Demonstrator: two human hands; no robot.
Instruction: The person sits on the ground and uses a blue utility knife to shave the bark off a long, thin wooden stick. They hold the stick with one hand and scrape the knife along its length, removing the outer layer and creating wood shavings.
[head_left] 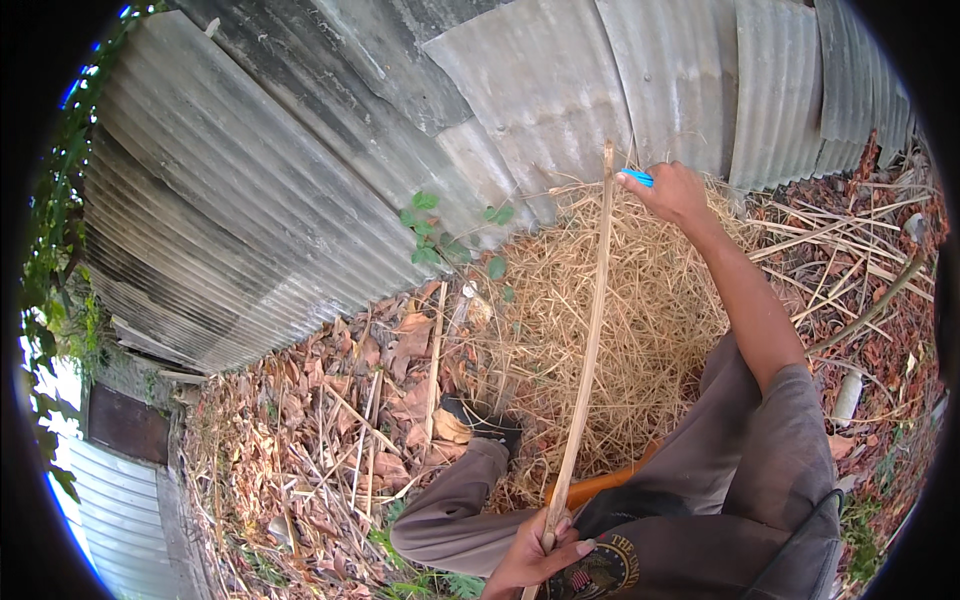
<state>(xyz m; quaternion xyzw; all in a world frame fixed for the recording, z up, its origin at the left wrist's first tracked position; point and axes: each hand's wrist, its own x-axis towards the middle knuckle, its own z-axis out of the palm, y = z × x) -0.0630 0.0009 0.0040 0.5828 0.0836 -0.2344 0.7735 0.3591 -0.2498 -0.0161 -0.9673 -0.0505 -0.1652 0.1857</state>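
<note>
A long, pale bamboo strip runs from my lap up toward the metal fence. Its lower end is gripped by my left hand, with the fingers wrapped round it near my thigh. My right hand, arm stretched far forward, is closed on a small blue handle close beside the strip's upper end. Whatever the blue handle carries is too small to make out. Beneath the strip lies a heap of straw-coloured shavings.
Corrugated metal sheets form a fence ahead. Dry brown leaves cover the ground at left. Thin sticks lie scattered at right, near a pale cylinder. An orange object shows beside my leg. A small green plant grows by the fence.
</note>
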